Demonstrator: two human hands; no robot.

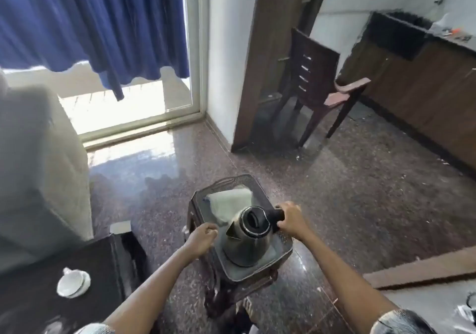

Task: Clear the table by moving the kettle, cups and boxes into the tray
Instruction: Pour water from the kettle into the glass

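R hand (291, 221): my fingers wrapped round kettle (247, 235) handle.
L hand (202, 235): curled on tray (257, 275) left rim.
Kettle: upright in tray, near end.
Cup (73, 282): 1 on counter (31, 305), well apart.
Risk: kettle's weight off-centre; careless release could tip tray.

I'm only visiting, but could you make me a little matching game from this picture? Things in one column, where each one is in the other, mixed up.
Things:
1. kettle
2. white cup
3. folded cloth
4. brown chair

Places:
A. at the far end of the tray
B. on the floor beside the doorway
C. on the dark table at the left
D. at the near end of the tray, handle gripped by the right hand

Pairs: 1-D, 2-C, 3-A, 4-B
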